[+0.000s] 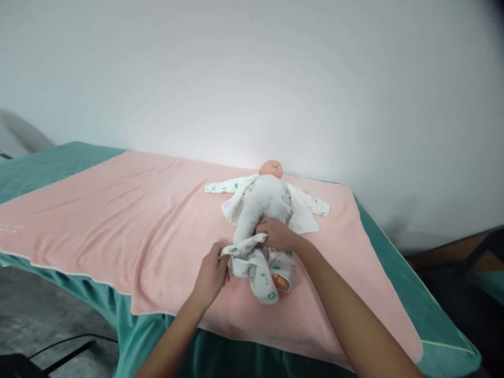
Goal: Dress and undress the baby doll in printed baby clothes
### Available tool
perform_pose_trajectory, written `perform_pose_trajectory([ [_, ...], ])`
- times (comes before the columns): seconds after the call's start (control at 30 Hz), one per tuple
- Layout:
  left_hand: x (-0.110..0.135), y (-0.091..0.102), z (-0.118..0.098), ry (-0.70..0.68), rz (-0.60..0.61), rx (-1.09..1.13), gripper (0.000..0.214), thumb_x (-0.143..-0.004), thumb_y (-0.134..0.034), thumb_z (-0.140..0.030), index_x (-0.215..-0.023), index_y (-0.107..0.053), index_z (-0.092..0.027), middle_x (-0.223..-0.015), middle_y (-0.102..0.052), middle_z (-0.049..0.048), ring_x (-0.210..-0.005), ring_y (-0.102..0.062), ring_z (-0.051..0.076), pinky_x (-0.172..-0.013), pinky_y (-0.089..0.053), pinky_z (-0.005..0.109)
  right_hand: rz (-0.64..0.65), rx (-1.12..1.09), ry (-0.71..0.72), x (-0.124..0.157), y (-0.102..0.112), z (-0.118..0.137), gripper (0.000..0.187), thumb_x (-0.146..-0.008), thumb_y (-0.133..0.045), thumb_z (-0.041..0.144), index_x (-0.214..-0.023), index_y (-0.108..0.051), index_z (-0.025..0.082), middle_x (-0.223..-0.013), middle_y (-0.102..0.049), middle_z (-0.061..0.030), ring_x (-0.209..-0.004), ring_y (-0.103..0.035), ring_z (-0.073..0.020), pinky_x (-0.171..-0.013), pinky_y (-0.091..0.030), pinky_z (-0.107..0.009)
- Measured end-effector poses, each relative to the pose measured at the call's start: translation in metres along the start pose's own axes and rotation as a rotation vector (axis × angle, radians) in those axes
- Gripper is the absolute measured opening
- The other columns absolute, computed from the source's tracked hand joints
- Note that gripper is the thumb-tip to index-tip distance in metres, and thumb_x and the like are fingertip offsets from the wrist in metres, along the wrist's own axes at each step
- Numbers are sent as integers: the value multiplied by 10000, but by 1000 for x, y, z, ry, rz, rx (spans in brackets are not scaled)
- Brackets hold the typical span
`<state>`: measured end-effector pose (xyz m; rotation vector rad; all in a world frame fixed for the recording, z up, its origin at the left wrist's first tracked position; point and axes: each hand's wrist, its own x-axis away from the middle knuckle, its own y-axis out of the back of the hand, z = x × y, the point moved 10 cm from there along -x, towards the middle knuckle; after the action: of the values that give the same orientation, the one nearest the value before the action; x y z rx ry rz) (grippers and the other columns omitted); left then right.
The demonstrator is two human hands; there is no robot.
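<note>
A baby doll [268, 191] with a soft white body lies on its back, its head toward the wall. White printed pants [262, 273] are bunched around its lower legs, and one foot shows at a leg opening. My left hand [212, 273] pinches the waistband at its left side. Across the doll's legs, my right hand [277, 233] grips the same waistband, its fingertips partly hidden behind the cloth. An open white printed jacket [307, 215] lies spread under the doll, with both sleeves stretched outward.
A pink blanket [98, 220] lies under the doll, over a green cover [394, 252] on the table. Behind stands a white wall [252, 79]. Dark furniture [464, 283] is at the right; a black cable [79, 337] shows at the lower left.
</note>
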<state>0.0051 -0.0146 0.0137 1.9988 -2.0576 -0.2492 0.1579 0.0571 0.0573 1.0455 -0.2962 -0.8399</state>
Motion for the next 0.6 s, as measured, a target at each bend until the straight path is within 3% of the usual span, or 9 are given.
perform_pose_trajectory([
  [0.13, -35, 7, -16, -191, -78, -222, 201, -901, -403, -367, -951, -538, -227, -801, -664, 46, -740, -619, 230, -631, -390, 291, -13, -20, -44, 0, 2, -3, 232, -789, -651, 418, -788, -697, 192, -840, -669, -46, -880, -566, -200, -774, -405, -287],
  [0.27, -65, -5, -26, -334, 5, -487, 247, -912, -365, -301, -1111, -484, -217, -997, -651, 95, -867, -623, 266, -692, -394, 318, -21, -78, -137, 2, 5, -10, 272, -792, -634, 456, -838, -696, 195, -892, -655, -40, -884, -567, -207, -780, -416, -298],
  [0.47, -94, -20, -39, -504, 100, -774, 329, -854, -515, -332, -1163, -464, -229, -1083, -598, 98, -929, -599, 260, -717, -394, 306, 37, -162, -230, 4, 5, -11, 348, -754, -651, 524, -889, -696, 207, -938, -640, -37, -900, -580, -230, -782, -442, -320],
  [0.6, -108, -26, -52, -602, 53, -865, 296, -882, -480, -327, -1146, -499, -195, -1077, -587, 122, -963, -577, 258, -705, -402, 303, 80, -199, -235, 3, 3, -8, 409, -708, -690, 543, -966, -704, 226, -1034, -636, -52, -969, -571, -253, -837, -448, -350],
])
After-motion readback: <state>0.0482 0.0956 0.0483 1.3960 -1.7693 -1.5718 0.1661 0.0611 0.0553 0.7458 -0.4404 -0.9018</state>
